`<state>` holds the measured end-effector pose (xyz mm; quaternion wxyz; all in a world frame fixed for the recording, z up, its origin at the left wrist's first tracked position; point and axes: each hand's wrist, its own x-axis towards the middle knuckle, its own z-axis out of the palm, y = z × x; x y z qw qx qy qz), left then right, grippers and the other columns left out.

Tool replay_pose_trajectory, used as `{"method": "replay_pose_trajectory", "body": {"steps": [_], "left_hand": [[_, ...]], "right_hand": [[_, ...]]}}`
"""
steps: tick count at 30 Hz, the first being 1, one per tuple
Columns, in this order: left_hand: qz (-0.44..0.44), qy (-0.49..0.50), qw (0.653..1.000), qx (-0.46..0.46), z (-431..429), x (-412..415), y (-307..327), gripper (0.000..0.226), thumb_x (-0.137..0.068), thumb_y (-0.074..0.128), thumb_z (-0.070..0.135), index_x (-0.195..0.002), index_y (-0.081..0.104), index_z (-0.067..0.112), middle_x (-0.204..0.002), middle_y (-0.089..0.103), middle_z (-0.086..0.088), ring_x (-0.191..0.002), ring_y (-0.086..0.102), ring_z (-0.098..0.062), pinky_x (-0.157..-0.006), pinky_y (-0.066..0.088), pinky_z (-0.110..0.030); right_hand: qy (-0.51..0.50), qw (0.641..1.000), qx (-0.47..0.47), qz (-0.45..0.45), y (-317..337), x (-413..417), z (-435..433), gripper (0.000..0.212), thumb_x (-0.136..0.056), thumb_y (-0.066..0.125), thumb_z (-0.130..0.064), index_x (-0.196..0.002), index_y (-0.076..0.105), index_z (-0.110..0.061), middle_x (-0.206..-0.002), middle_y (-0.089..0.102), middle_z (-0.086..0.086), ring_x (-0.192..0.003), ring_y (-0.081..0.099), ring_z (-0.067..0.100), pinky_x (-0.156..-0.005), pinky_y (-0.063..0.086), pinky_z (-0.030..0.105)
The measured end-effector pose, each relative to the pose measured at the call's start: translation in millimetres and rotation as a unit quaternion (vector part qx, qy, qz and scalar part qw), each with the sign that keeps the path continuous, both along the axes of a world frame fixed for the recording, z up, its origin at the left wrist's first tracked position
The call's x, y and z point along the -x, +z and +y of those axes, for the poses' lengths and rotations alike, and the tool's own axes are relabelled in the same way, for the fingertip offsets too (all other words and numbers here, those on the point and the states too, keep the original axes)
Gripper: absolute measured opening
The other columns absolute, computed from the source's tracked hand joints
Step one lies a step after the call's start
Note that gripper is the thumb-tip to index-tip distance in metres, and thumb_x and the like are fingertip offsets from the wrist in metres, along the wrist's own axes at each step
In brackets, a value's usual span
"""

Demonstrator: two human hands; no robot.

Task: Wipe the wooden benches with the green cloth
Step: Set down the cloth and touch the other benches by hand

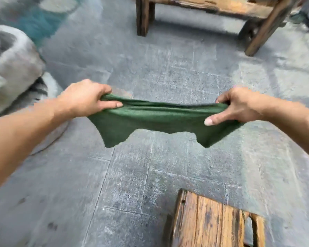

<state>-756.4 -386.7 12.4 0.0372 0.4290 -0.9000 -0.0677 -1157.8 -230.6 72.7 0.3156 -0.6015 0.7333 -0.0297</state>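
Stretching cloth (161, 120) taut | left hand (86, 97) and right hand (239, 106) pinched its ends, mid-air | step: readying cloth | next: lower onto bench (212, 221) at 5 o'clock.

I have my bare left forearm (25, 132) and bare right forearm (292, 122) reaching forward, wrists roughly level and well apart. My left grip (86, 97) sits knuckles-up, fingers curled under, thumb lying straight on top, pinching one end of the soft dark green cloth (159, 120). My right grip (239, 106) mirrors it, fingers curled, thumb stretched inward, pinching the other end, so the fabric is stretched between them.
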Motion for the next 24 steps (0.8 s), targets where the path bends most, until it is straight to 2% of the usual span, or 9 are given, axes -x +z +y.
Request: {"method": "replay_pose_trajectory", "body": {"steps": [2, 4, 6, 8, 10, 14, 19, 22, 24], "left_hand": [[0.019, 0.033, 0.998, -0.046, 3.2, -35.2, 48.0, 0.068, -0.069, 0.049, 0.090, -0.065, 0.045, 0.022, -0.056, 0.051, 0.000, -0.059, 0.051, -0.020, -0.060, 0.040, -0.038], [0.019, 0.078, 0.994, -0.077, 13.0, -76.9, 95.3, 0.071, -0.066, 0.055, 0.087, -0.063, 0.046, 0.016, -0.058, 0.054, -0.004, -0.062, 0.054, -0.025, -0.061, 0.043, -0.037], [0.019, 0.130, 0.986, -0.107, 29.4, -128.4, 143.6, 0.073, -0.062, 0.061, 0.086, -0.065, 0.052, 0.014, -0.059, 0.055, -0.007, -0.061, 0.055, -0.025, -0.063, 0.046, -0.036], [0.029, 0.174, 0.975, -0.138, 45.8, -177.5, 188.4, 0.079, -0.059, 0.065, 0.088, -0.070, 0.060, 0.010, -0.060, 0.056, -0.009, -0.061, 0.056, -0.026, -0.063, 0.046, -0.036], [0.047, 0.213, 0.965, -0.149, 65.1, -223.2, 226.3, 0.084, -0.057, 0.068, 0.092, -0.068, 0.055, 0.010, -0.056, 0.047, -0.002, -0.058, 0.048, -0.023, -0.062, 0.040, -0.036], [0.062, 0.285, 0.946, -0.142, 114.1, -309.7, 296.4, 0.069, -0.058, 0.068, 0.085, -0.066, 0.050, 0.019, -0.055, 0.050, 0.016, -0.062, 0.049, -0.016, -0.062, 0.037, -0.032], [0.080, 0.370, 0.917, -0.125, 188.8, -409.9, 363.9, 0.071, -0.060, 0.067, 0.085, -0.073, 0.065, 0.015, -0.059, 0.061, 0.004, -0.066, 0.062, -0.021, -0.062, 0.046, -0.033], [0.086, 0.435, 0.890, -0.104, 235.7, -465.6, 382.3, 0.085, -0.056, 0.069, 0.095, -0.083, 0.070, 0.014, -0.082, 0.073, -0.011, -0.080, 0.069, -0.030, -0.074, 0.053, -0.040], [0.103, 0.479, 0.864, -0.116, 263.8, -491.2, 389.8, 0.090, -0.048, 0.066, 0.099, -0.078, 0.069, 0.014, -0.075, 0.070, -0.007, -0.073, 0.067, -0.025, -0.068, 0.049, -0.037]], "right_hand": [[0.011, 0.996, 0.003, -0.088, 47.0, -23.9, -8.4, 0.076, -0.060, 0.076, -0.082, -0.078, 0.073, -0.008, -0.059, 0.060, 0.001, -0.053, 0.051, 0.011, -0.050, 0.038, 0.023], [0.037, 0.984, -0.040, -0.171, 93.0, -53.2, -17.3, 0.055, -0.073, 0.076, -0.066, -0.080, 0.077, -0.012, -0.068, 0.068, 0.002, -0.061, 0.057, 0.010, -0.055, 0.041, 0.017], [0.084, 0.970, -0.076, -0.216, 136.8, -91.0, -27.1, 0.041, -0.076, 0.079, -0.053, -0.076, 0.074, -0.012, -0.071, 0.065, 0.001, -0.065, 0.054, 0.012, -0.059, 0.039, 0.020], [0.115, 0.964, -0.097, -0.220, 171.5, -131.0, -34.6, 0.032, -0.078, 0.080, -0.045, -0.076, 0.075, -0.013, -0.071, 0.064, 0.002, -0.066, 0.054, 0.013, -0.059, 0.039, 0.022], [0.146, 0.962, -0.100, -0.209, 200.3, -171.2, -44.2, 0.026, -0.078, 0.083, -0.039, -0.077, 0.078, -0.014, -0.074, 0.071, 0.004, -0.067, 0.061, 0.013, -0.060, 0.044, 0.021], [0.185, 0.960, -0.050, -0.202, 255.6, -262.7, -61.2, 0.018, -0.075, 0.090, -0.032, -0.078, 0.082, -0.015, -0.083, 0.080, 0.009, -0.073, 0.073, 0.016, -0.066, 0.055, 0.020], [0.280, 0.932, -0.081, -0.214, 312.4, -375.8, -74.8, 0.035, -0.076, 0.085, -0.047, -0.087, 0.085, -0.014, -0.094, 0.082, 0.011, -0.082, 0.077, 0.016, -0.072, 0.058, 0.020], [0.348, 0.902, -0.127, -0.221, 327.4, -443.1, -90.4, 0.033, -0.081, 0.081, -0.039, -0.094, 0.084, -0.009, -0.105, 0.080, 0.017, -0.096, 0.078, 0.025, -0.088, 0.063, 0.031], [0.397, 0.879, -0.155, -0.214, 333.5, -485.2, -102.6, 0.026, -0.085, 0.079, -0.028, -0.099, 0.083, -0.006, -0.108, 0.079, 0.018, -0.098, 0.077, 0.025, -0.092, 0.062, 0.033]]}}
